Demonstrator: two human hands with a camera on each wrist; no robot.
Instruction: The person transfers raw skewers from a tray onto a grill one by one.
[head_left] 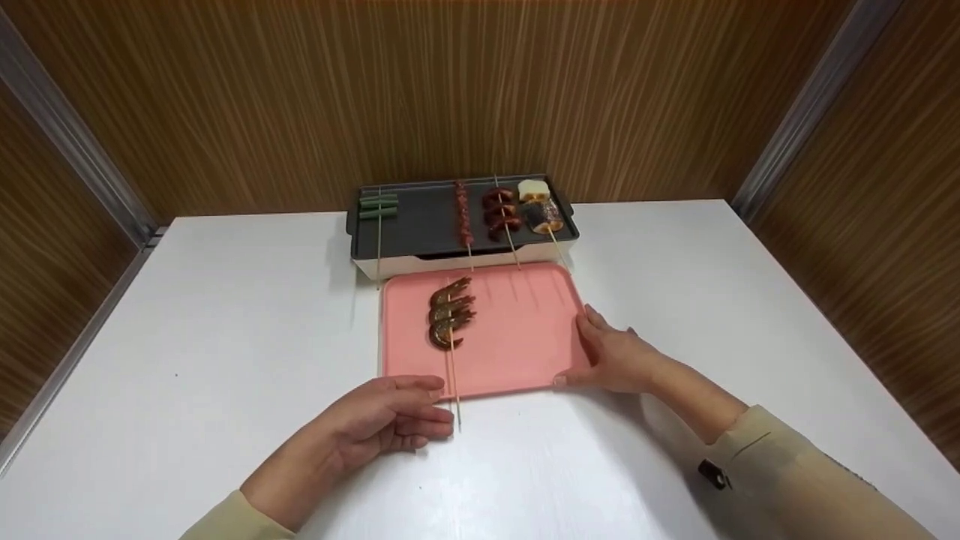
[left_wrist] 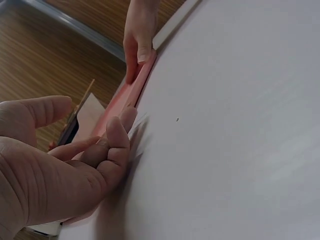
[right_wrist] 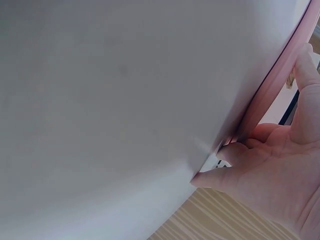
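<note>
A pink tray (head_left: 517,337) lies on the white table, with a skewer of shrimp (head_left: 450,315) on its left part. The bare stick of that skewer sticks out past the tray's front edge. My right hand (head_left: 619,360) grips the tray's front right corner, thumb at the front edge and fingers along the right side. My left hand (head_left: 382,416) is at the front left edge with loosely bent fingers, fingertips right beside the stick. In the left wrist view, the left thumb (left_wrist: 50,110) stands apart from the other fingers.
Behind the tray stands a dark grill plate (head_left: 427,225) on a white base. It bears a green vegetable skewer (head_left: 379,206), a thin red meat skewer (head_left: 463,214), a dark red skewer (head_left: 501,214) and a skewer with white and browned pieces (head_left: 541,214). Wood-patterned walls (head_left: 465,90) enclose the table.
</note>
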